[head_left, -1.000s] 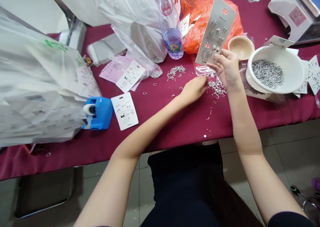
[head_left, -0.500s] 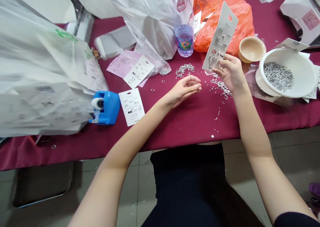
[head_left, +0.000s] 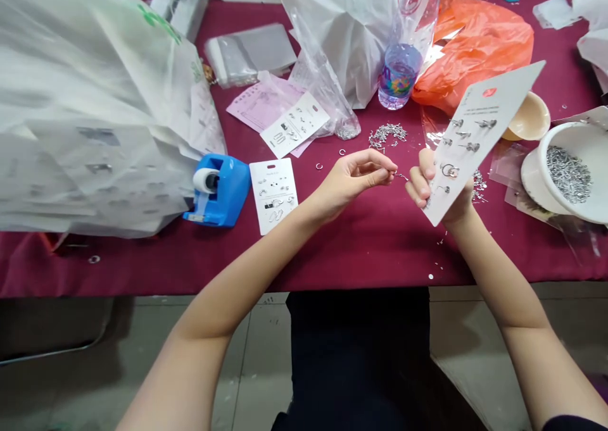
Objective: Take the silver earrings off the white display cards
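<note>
Mostly bare cloth (head_left: 361, 244) toward front edge (head_left: 356, 285), hands (head_left: 352, 181) just apart, card (head_left: 476, 141) tilted

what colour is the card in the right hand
The card in the right hand is whitish, with silvery pieces; best seen in the head view.
</note>
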Demonstrator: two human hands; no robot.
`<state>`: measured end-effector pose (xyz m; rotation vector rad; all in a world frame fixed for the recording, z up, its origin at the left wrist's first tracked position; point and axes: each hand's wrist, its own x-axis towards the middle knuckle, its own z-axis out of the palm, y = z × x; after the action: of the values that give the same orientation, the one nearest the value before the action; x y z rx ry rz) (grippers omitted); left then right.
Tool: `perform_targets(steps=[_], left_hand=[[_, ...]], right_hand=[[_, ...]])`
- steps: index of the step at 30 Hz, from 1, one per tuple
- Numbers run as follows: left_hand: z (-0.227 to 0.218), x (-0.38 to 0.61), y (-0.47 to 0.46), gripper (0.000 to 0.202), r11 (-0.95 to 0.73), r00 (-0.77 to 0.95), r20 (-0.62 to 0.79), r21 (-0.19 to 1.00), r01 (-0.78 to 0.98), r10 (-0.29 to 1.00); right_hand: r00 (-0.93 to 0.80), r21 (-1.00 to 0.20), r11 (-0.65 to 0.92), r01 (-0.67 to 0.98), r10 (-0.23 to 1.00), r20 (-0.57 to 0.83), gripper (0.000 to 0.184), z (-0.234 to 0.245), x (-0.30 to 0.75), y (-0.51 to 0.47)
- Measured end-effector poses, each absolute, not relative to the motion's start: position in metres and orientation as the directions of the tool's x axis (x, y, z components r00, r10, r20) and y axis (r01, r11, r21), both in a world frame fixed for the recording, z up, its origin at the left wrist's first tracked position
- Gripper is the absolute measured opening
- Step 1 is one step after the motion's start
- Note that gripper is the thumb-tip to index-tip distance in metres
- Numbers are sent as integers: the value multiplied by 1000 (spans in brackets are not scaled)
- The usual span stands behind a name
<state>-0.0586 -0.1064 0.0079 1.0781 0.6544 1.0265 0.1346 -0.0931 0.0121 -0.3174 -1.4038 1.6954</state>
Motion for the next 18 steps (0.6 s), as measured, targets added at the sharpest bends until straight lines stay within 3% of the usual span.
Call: perform_targets(steps=[18], left_hand=[[14,-60,-116,28,10,411,132,945,-326,902]], right_hand=[[-596,-844,-135,-519,765,244,39,16,139,-97]])
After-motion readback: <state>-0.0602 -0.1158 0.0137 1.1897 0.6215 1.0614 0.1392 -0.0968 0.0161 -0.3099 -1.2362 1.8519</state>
